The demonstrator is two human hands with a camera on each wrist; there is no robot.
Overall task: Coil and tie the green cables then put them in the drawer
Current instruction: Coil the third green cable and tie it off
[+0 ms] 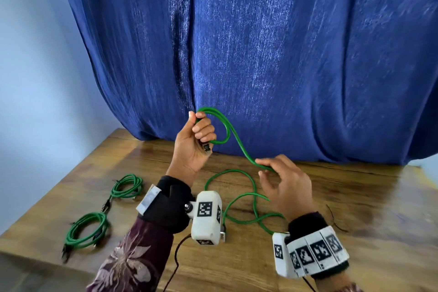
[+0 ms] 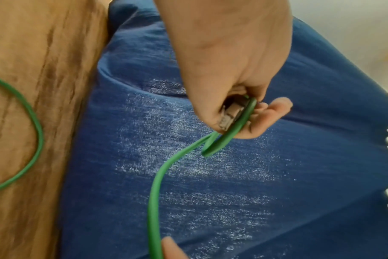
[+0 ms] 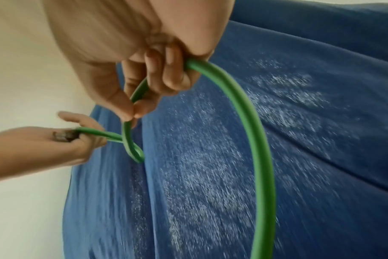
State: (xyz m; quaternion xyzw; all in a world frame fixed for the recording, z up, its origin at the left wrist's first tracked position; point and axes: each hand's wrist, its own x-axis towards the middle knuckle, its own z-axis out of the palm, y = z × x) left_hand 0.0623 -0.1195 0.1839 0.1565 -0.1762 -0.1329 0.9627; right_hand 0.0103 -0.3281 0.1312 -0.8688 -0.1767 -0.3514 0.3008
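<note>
My left hand (image 1: 201, 133) is raised above the table and grips small loops of a green cable (image 1: 224, 125) together with its metal plug (image 1: 206, 148). The left wrist view shows the plug (image 2: 229, 116) and the loop (image 2: 230, 129) squeezed in the curled fingers. From there the cable slants down to my right hand (image 1: 270, 168), which pinches it between thumb and forefinger (image 3: 133, 108). The rest of the cable (image 1: 254, 199) trails in loose bends over the wooden table (image 1: 355, 197).
Two coiled green cables lie at the table's left: one farther back (image 1: 128, 186), one near the front edge (image 1: 86, 230). A thin dark tie (image 1: 336, 219) lies at the right. A blue curtain (image 1: 260, 54) hangs behind the table. No drawer shows in any view.
</note>
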